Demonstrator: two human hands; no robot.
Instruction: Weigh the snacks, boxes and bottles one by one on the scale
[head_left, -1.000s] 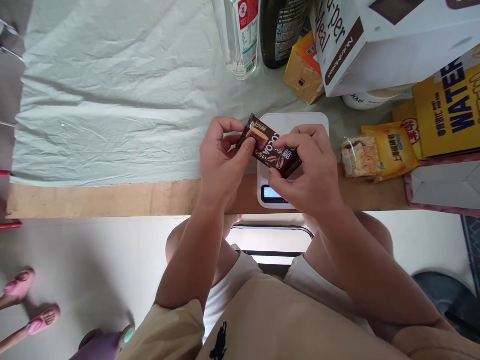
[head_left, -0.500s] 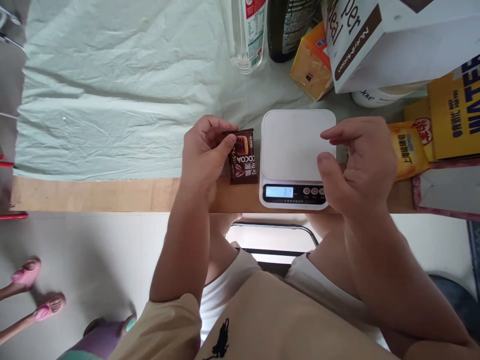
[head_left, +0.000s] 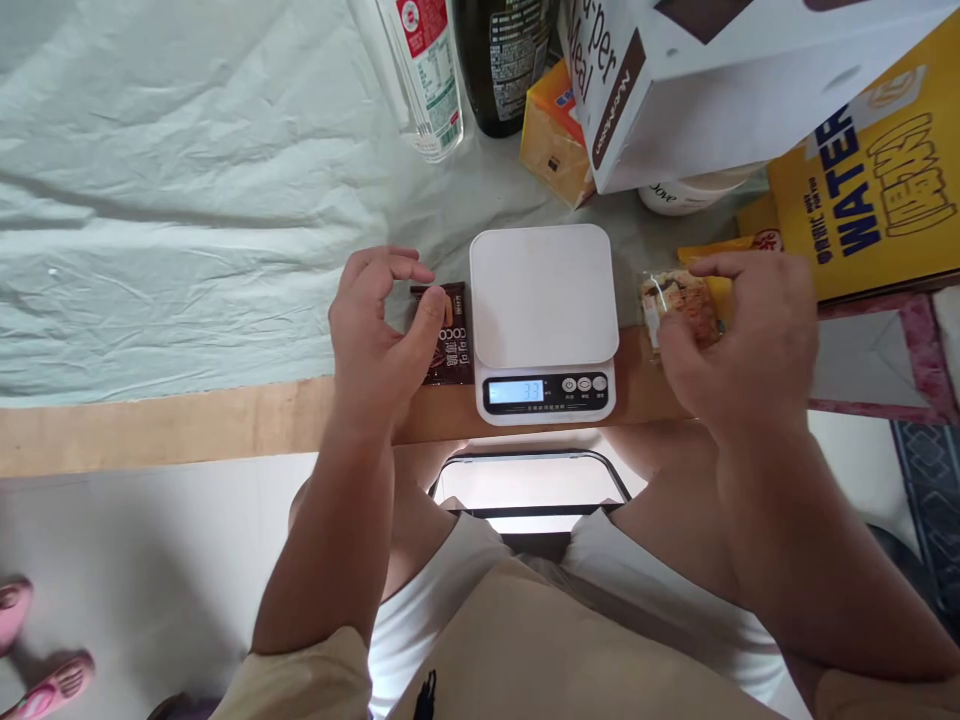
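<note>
Head view, looking down: a white digital kitchen scale (head_left: 541,295) is set at the front of a table, partly on a pale green cloth (head_left: 225,220) and partly on the bare wooden edge (head_left: 187,432). Its platform is bare, and 2 digits are shown on its lit display (head_left: 516,391). Just beside the scale's left side, a dark brown cocoa wafer packet (head_left: 453,340) is laid flat, partly covered by the left hand (head_left: 379,335). The thumb and forefinger of that hand are held narrowly apart at the packet's upper end; whether it is gripped cannot be told. To the right of the scale, a clear-wrapped crispy snack (head_left: 681,300) is framed by the right hand (head_left: 761,335), its thumb and forefinger spread wide; contact cannot be told. Behind, a clear bottle (head_left: 431,90), a dark bottle (head_left: 502,70), an orange-and-yellow packet (head_left: 555,140), a white NutriMotion box (head_left: 697,120) and a Dove tub (head_left: 679,197) are grouped. A yellow carton (head_left: 862,190) is placed at far right.
</note>
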